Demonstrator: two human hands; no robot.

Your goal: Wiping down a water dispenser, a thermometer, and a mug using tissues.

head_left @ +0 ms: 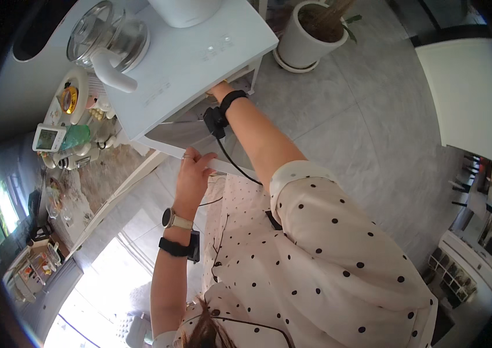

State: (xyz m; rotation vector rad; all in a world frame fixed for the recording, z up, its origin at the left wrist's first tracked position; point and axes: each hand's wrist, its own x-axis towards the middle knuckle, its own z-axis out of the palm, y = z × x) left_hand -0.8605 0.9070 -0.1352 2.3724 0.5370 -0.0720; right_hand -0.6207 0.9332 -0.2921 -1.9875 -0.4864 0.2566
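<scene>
My left hand (194, 163) grips the top edge of a white pull-out door or drawer front (165, 147) on a white cabinet. Under the cabinet top (176, 65), my right hand (216, 89) reaches inside; its fingers are hidden, so what it touches cannot be seen. A black strap with a small device sits on each wrist, and a cable runs from the right one. On the cabinet top stands a glass kettle (128, 41) with a white handle, near a white rounded container (187, 11).
A potted plant in a white pot (304, 39) stands on the grey tiled floor beyond the cabinet. To the left, a side surface holds a digital display (48, 138), a green item (75, 135) and several small things. A white panel (472, 95) is at the right.
</scene>
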